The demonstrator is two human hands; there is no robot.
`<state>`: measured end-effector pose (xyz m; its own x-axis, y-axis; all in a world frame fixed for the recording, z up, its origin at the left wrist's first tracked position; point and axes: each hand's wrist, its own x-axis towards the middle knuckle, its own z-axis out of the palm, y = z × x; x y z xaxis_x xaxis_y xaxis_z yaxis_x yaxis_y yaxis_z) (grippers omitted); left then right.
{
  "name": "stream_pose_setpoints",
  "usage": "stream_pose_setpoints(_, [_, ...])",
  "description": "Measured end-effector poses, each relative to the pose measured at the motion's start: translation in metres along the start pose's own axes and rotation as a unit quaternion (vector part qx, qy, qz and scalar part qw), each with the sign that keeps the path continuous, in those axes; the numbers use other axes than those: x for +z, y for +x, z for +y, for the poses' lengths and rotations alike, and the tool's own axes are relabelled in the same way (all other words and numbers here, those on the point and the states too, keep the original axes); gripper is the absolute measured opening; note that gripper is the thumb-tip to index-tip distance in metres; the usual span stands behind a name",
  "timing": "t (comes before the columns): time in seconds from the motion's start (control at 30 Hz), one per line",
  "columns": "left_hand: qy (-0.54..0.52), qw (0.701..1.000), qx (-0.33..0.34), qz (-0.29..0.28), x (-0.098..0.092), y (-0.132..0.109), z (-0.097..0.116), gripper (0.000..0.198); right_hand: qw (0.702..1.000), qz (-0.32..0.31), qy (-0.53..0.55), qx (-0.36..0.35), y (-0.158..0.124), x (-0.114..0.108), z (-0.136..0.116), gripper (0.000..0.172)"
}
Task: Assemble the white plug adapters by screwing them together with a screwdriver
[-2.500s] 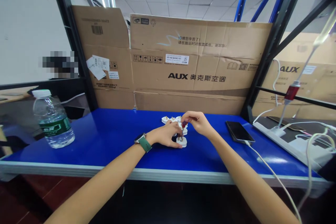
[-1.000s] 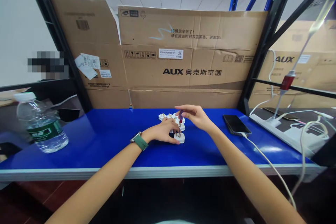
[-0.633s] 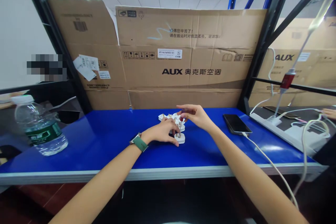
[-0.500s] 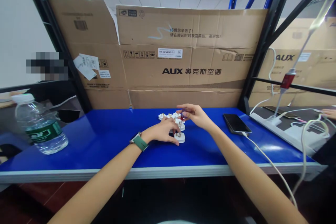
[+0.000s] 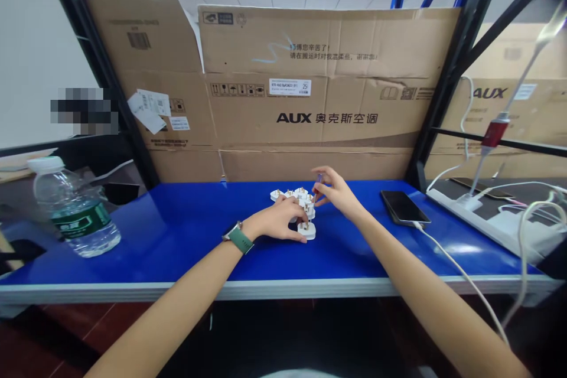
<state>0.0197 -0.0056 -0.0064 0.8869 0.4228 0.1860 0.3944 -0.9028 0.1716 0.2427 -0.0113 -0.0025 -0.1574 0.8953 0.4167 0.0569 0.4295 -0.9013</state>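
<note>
Clock positions are read from the nearest white plug, with 12 o'clock toward the cardboard panel [image 5: 328, 91].

The white plug [image 5: 307, 233] lies on the blue tabletop [image 5: 354, 254], near the front edge, with its brass-coloured pins facing up. The left hand [image 5: 282, 220] is positioned at 9 to 10 o'clock, palm down. Its fingers are curled; the thumb rests on the near side of the white plug and a fingertip is set at the far side, pinching the body between them. A smartwatch [image 5: 233, 232] with a green strap is fitted on the left wrist.

The right hand [image 5: 334, 190] is raised at 1 o'clock, above the tabletop. Thumb and forefinger are pressed together on the red and purple handle of a small screwdriver [image 5: 319, 178]. The location of the tip cannot be made out.

A cluster of further plugs [image 5: 302, 193] stands between 11 and 12 o'clock, pins up, partly covered by the left hand. A smartphone [image 5: 404, 208], connected to a white cable [image 5: 460, 276], lies between 2 and 3 o'clock. A power strip [image 5: 481, 222] is located beyond it, near 3 o'clock. A water bottle [image 5: 80, 212] stands upright at 9 o'clock, well apart from the hands.
</note>
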Motion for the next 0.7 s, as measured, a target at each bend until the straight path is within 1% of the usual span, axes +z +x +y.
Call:
stream_pose_setpoints(0.07, [0.004,1.000,-0.001,0.002,0.000,0.000,0.001,0.042,1.000,0.004,0.006,-0.029,-0.001,0.001,-0.004,0.044])
stream_pose_setpoints(0.1, [0.006,1.000,-0.003,0.004,-0.001,0.000,0.002,0.042,0.999,-0.005,0.003,-0.042,-0.003,0.002,-0.006,0.043])
stream_pose_setpoints(0.2, [0.002,1.000,-0.010,0.004,-0.001,-0.001,0.003,0.043,0.996,-0.059,-0.016,-0.071,-0.008,0.006,-0.010,0.039])
stream_pose_setpoints(0.27, [-0.006,1.000,-0.009,0.005,-0.001,-0.001,0.003,0.043,0.992,-0.084,-0.031,-0.086,-0.011,0.009,-0.012,0.037])
stream_pose_setpoints(0.37, [-0.012,1.000,-0.008,0.010,0.001,-0.002,0.003,0.044,0.990,-0.091,-0.047,-0.100,-0.014,0.011,-0.015,0.036])
stream_pose_setpoints(0.53, [-0.017,1.000,-0.017,0.013,0.002,-0.002,0.002,0.046,0.986,-0.109,-0.068,-0.105,-0.017,0.011,-0.016,0.032])
stream_pose_setpoints(0.7, [-0.014,1.000,-0.015,0.008,0.000,-0.002,0.003,0.046,0.986,-0.109,-0.059,-0.109,-0.017,0.011,-0.017,0.032])
